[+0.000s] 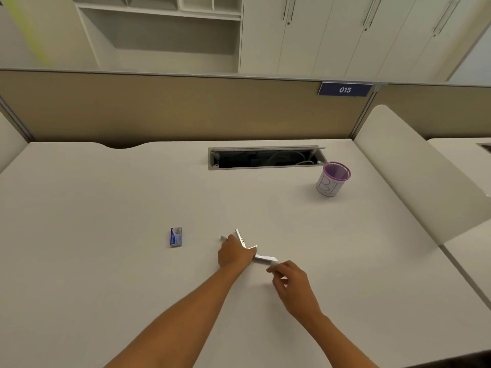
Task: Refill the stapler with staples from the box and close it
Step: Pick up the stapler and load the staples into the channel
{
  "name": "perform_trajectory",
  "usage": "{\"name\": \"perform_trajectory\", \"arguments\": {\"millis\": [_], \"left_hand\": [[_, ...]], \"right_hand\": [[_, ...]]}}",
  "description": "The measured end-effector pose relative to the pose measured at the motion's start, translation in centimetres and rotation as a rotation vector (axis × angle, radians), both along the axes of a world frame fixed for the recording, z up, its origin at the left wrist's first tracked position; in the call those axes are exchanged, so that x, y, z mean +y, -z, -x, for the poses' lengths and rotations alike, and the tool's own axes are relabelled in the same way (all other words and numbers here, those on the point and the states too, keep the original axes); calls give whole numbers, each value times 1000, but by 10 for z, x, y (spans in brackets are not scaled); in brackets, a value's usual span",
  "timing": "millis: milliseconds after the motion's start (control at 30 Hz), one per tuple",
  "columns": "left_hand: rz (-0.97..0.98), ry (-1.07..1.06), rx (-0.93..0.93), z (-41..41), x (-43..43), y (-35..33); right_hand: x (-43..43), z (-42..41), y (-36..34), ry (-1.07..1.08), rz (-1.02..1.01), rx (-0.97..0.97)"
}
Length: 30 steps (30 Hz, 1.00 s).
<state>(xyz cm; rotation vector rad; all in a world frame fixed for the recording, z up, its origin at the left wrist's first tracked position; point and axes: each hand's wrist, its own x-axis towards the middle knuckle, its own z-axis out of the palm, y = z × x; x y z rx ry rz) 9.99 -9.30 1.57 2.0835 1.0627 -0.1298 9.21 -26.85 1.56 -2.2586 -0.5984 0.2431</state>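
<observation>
left hand (233, 254), right hand (291, 278) hold open stapler (263, 258); box (176, 237) apart

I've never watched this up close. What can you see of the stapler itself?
The stapler looks slim, of pale silvery metal. It lies swung open on the white desk: one thin arm juts away from the person, and another part points right. The left hand covers and grips its middle, and the fingers of the right hand pinch its right end.

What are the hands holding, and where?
Both hold the opened stapler: the left hand grips its middle, the right hand pinches the end of its swung-out arm.
</observation>
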Motion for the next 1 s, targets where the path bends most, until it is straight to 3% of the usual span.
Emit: {"name": "perform_trajectory", "arguments": {"millis": [167,300,467,667,1000], "left_hand": [[-8,96,20,8,-3,-4],[5,123,-57,20,-7,-3],[117,144,-118,32,-2,-2],[637,91,-246,47,6,-15],[1076,34,-239,71,7,-64]], "right_hand": [[-13,-14,-22,314,-298,225],[-17,-26,-33,405,-453,431],[-11,-28,-34,293,-371,448],[10,-19,-34,33,-161,332],[27,-4,-55,-145,-165,167]]}}
